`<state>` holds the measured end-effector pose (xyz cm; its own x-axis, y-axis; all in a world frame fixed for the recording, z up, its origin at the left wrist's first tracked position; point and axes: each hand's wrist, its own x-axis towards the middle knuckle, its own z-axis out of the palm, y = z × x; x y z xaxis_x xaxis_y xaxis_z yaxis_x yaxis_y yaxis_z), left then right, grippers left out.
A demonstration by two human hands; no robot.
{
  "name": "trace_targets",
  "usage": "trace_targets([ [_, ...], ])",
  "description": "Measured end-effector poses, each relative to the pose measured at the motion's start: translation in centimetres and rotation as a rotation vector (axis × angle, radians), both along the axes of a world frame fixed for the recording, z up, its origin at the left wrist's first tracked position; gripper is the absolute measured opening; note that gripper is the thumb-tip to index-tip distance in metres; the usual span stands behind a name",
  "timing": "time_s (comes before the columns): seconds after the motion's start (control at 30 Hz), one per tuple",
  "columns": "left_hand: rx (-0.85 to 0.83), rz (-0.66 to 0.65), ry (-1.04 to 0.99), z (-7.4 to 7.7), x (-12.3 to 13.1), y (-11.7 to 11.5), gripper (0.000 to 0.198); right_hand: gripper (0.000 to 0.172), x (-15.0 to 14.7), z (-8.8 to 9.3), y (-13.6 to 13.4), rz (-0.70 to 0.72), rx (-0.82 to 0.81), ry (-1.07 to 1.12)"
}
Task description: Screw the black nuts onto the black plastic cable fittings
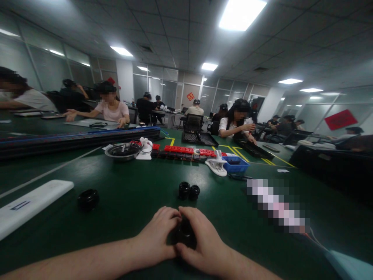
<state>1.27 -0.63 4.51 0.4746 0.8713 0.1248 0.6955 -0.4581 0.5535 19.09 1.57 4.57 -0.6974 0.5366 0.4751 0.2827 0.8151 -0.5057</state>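
Close to me on the green table, my left hand point(160, 231) and my right hand point(204, 237) curve around a dark, round black part point(186, 234). Their fingertips meet at its far side, and much of it is hidden between the palms. Just beyond my hands, two shiny black round parts point(184, 190) of similar look stand side by side, one larger than the other. Off to the left sits another squat black round part point(88, 199). What exactly these parts are, I cannot tell.
A long white case point(37, 204) lies at left. Farther off are a metal bowl point(109, 155), white clip stands point(217, 167), a row of red pieces point(179, 149) and a blue bin point(237, 165). A blurred-out object point(276, 204) lies right. Co-workers sit across the table.
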Motion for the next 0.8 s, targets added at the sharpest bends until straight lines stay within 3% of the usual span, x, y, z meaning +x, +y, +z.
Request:
trace_targets([
  [0.17,0.023,0.002,-0.013,-0.36,-0.05,0.04,0.039,0.047,0.24,0.01,-0.08,0.017,0.062,0.119],
  [0.33,0.011,-0.003,0.002,-0.52,-0.22,0.16,0.043,0.061,-0.04,-0.04,-0.09,0.023,0.011,-0.012],
  [0.47,0.008,-0.012,0.007,-0.59,-0.28,0.29,0.042,0.077,-0.10,-0.43,0.05,-0.060,-0.015,-0.068],
  [0.6,0.022,-0.001,0.007,-0.36,-0.13,0.18,0.038,0.066,-0.03,-0.49,0.03,-0.146,-0.061,-0.047],
  [0.7,0.032,-0.002,0.007,-0.20,-0.05,0.06,0.040,0.054,0.01,-0.24,-0.07,-0.067,-0.042,0.003],
  [0.8,0.035,-0.001,0.003,-0.20,-0.09,0.02,0.040,0.060,0.08,-0.08,-0.16,0.036,0.023,0.034],
])
